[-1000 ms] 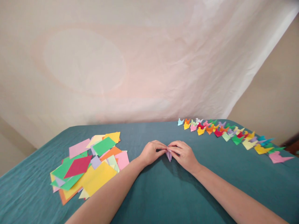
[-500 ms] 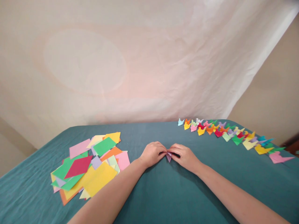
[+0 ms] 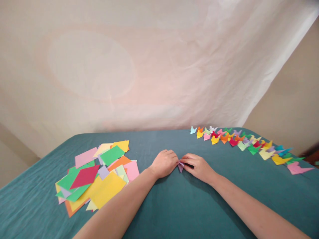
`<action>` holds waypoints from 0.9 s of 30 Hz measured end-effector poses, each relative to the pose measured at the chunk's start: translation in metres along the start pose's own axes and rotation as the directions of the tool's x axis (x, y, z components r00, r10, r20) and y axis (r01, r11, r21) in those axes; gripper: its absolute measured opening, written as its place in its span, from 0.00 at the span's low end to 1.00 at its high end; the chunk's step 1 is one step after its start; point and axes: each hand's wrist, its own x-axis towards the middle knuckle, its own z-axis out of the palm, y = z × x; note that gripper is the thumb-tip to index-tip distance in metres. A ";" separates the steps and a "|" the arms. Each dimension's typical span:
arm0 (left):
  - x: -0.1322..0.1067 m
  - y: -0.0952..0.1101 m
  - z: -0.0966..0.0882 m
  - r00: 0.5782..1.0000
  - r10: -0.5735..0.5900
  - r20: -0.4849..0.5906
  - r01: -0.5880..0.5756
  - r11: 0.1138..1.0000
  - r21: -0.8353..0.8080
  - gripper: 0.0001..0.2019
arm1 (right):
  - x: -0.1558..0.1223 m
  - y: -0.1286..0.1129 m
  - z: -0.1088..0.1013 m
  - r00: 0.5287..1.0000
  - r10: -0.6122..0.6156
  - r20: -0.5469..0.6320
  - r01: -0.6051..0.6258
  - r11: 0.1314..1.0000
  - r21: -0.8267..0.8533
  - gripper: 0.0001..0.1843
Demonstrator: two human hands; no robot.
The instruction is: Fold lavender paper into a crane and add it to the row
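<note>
The lilac paper (image 3: 180, 167) sits low over the cloth-covered worktop (image 3: 181, 212), between the person's 2 hands, folded into a small, narrow shape with a point hanging toward 6 o'clock. At its 9 o'clock edge, the left hand (image 3: 164, 163) has its fingers curled close against the paper; its thumb is out of sight, so whether that grip is clamped on the piece cannot be told. On the 3 o'clock side, the right hand (image 3: 199, 167) has its grip closed on the paper, thumb and forefinger pinching it near the top. Taking the lilac paper as the clock's centre, more than 20 folded paper birds (image 3: 266, 153) stand in slanting rows from 1 o'clock round to 3 o'clock, and these look finished. At 9 o'clock lies a loose, overlapping pile of coloured sheets (image 3: 108, 189), flat and apparently unfolded. The piece in hand seems to be partway along: several folds appear made, yet no head or tail like the birds' can be made out, though the fingers hide much of it. Judging by the pile, many sheets remain unworked.
</note>
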 end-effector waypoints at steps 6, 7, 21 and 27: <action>-0.002 -0.002 0.002 0.999 -0.051 -0.001 0.051 0.996 -0.078 0.11 | 0.000 0.001 0.002 1.000 -0.011 -0.005 0.010 0.998 -0.065 0.10; -0.003 -0.003 0.003 0.998 -0.058 -0.006 0.057 0.991 -0.124 0.11 | 0.000 0.001 0.002 1.000 -0.016 -0.001 0.015 0.997 -0.077 0.11; -0.008 -0.010 0.013 0.985 -0.168 -0.037 0.136 0.895 -0.426 0.09 | 0.001 -0.005 -0.004 0.995 -0.088 0.054 0.097 0.975 -0.198 0.12; -0.007 -0.011 0.018 0.971 -0.232 -0.051 0.179 0.854 -0.489 0.07 | 0.002 -0.010 -0.007 0.994 -0.084 0.062 0.095 0.977 -0.192 0.12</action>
